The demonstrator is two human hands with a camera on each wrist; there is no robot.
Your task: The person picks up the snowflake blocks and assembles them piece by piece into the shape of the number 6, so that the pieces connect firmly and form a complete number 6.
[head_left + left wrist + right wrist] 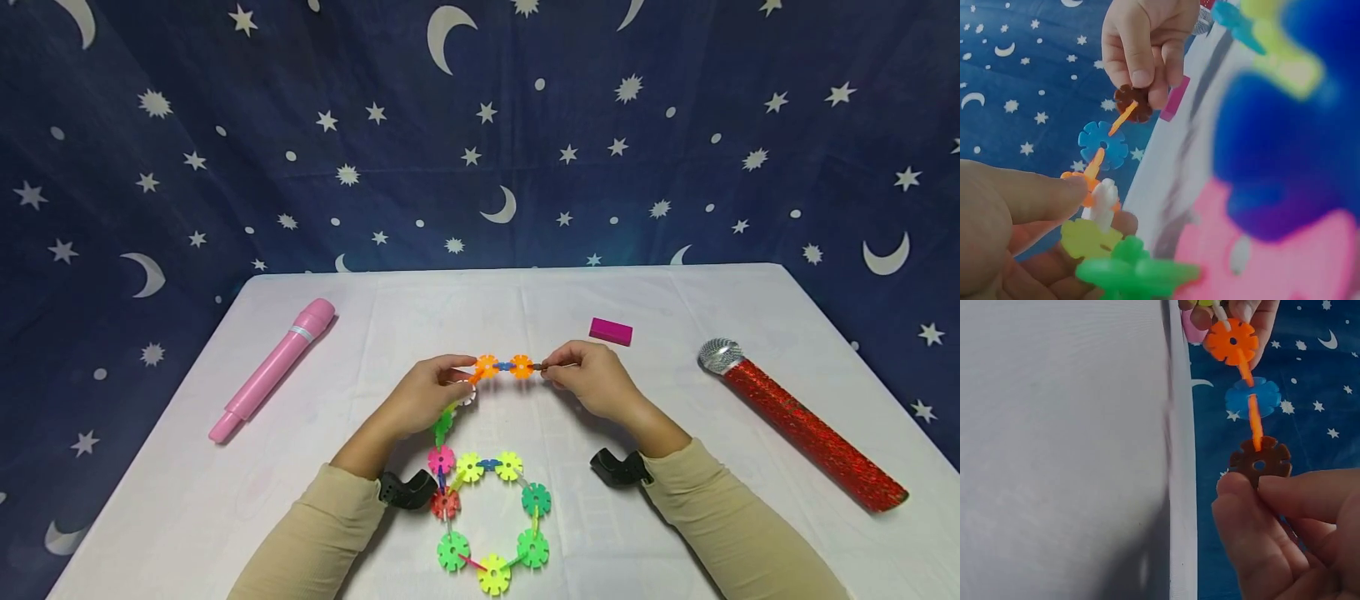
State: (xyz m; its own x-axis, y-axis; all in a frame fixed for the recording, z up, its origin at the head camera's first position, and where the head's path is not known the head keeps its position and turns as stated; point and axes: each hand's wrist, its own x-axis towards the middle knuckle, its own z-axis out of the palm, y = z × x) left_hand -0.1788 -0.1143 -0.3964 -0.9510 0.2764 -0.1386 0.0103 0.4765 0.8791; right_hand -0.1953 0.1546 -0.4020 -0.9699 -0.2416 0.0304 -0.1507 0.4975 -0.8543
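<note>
My left hand pinches a chain of notched plastic snowflake discs near an orange disc and a white disc. The right hand pinches the brown disc at the chain's free end between thumb and finger. Between the hands, a blue disc joins the orange discs, the stretch held about level. From the left hand the chain runs down past a green disc and a pink disc to a loop of slotted-together discs, including a teal one, low on the table.
A pink toy microphone lies at the left of the white-covered table. At the right is a red glittery microphone with a silver head. A magenta block sits just beyond the right hand. A dark blue starry cloth hangs behind.
</note>
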